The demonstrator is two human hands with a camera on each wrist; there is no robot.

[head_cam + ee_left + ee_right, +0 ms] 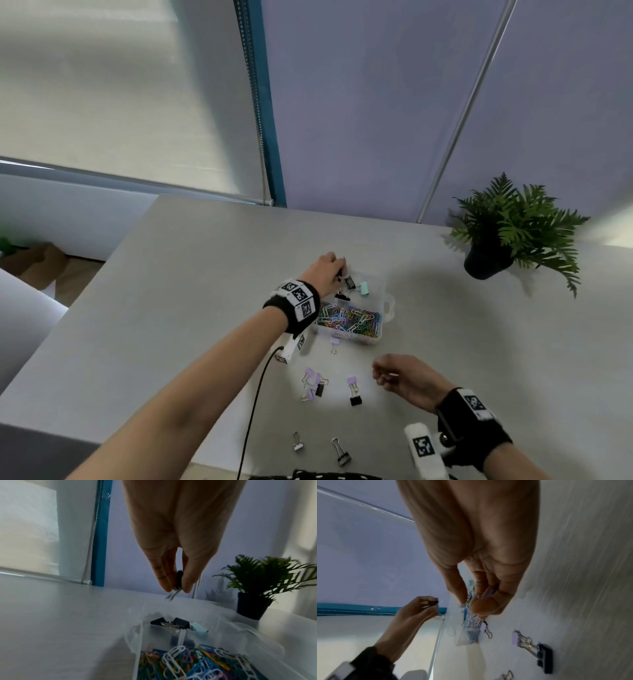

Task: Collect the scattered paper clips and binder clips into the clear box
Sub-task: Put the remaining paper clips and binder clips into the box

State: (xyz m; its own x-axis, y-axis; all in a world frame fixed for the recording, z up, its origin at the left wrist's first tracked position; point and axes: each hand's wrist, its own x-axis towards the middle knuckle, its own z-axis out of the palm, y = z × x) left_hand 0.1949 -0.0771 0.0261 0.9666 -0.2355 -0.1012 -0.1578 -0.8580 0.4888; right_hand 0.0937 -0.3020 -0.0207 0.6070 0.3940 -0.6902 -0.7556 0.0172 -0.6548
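The clear box (386, 297) sits mid-table, its near part full of coloured paper clips (349, 318), its far part holding black binder clips (169, 623) and a mint one (199, 627). My left hand (340, 269) hovers over the box's far-left corner (137, 635) and pinches a black binder clip (179, 579) between thumb and fingers. My right hand (378, 374) hangs above the table to the right of the loose clips, pinching a purple binder clip (489, 592). Purple and black binder clips (313, 384) (354, 392) lie in front of the box.
Two more binder clips (298, 442) (341, 453) lie near the table's front edge, and a purple one (334, 343) sits just before the box. A potted fern (507, 233) stands at the back right. A black cable (255, 401) trails from my left wrist.
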